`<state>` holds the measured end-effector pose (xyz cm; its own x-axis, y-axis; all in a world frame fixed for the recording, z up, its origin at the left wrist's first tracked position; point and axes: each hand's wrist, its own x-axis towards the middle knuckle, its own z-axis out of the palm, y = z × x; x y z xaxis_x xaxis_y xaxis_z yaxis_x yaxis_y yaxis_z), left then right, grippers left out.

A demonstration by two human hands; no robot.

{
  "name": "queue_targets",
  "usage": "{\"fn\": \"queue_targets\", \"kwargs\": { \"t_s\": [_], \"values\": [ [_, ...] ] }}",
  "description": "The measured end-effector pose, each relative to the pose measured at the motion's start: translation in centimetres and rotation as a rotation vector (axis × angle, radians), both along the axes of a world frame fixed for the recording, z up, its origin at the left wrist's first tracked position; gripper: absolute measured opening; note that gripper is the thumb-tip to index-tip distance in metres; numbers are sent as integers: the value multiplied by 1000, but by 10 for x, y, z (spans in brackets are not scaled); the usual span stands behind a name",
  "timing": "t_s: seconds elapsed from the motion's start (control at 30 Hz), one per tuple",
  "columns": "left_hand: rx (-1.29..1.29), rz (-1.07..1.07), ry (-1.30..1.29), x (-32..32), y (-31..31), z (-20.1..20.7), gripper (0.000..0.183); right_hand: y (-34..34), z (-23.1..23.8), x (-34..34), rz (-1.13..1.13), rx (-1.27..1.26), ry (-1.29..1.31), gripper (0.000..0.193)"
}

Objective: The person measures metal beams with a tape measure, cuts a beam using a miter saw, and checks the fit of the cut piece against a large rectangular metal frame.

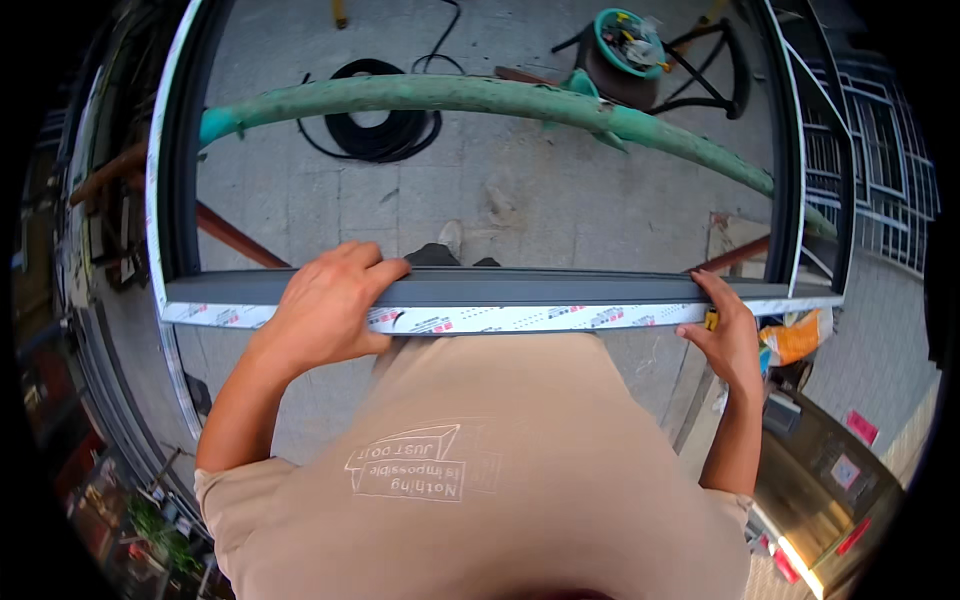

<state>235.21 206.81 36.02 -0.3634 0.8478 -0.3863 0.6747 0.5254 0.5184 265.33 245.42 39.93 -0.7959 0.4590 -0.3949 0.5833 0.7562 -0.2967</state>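
Observation:
A large dark grey window frame [540, 288] with printed white protective film along its outer edges lies in front of me, its near rail crossing close to my body. My left hand [335, 300] is wrapped over that rail left of the middle, fingers on the far side and thumb on the near side. Toward the right end, my right hand [722, 328] grips the same rail between fingers and thumb. A small yellow item [711, 320] shows beside the right palm; its kind is unclear. Through the frame's opening runs a worn green bar [420, 93], beneath the frame.
On the grey floor beyond lies a coil of black hose or cable [372, 125]. A turquoise basin [630, 45] of small parts rests on a stool at the far right, next to a black metal frame [735, 75]. An orange-and-white bag [795, 340] lies at right.

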Motion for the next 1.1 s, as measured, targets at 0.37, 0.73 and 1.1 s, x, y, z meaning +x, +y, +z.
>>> {"fn": "queue_targets", "kwargs": {
  "t_s": [0.37, 0.73, 1.1],
  "values": [
    [16, -8, 81, 23, 13, -4, 65, 30, -42, 59, 95, 666, 61, 43],
    [-51, -72, 47, 36, 37, 9, 71, 39, -57, 69, 174, 738, 212, 28],
    [21, -275, 53, 122, 189, 2, 75, 110, -62, 125, 40, 621, 256, 42]
  ]
}}
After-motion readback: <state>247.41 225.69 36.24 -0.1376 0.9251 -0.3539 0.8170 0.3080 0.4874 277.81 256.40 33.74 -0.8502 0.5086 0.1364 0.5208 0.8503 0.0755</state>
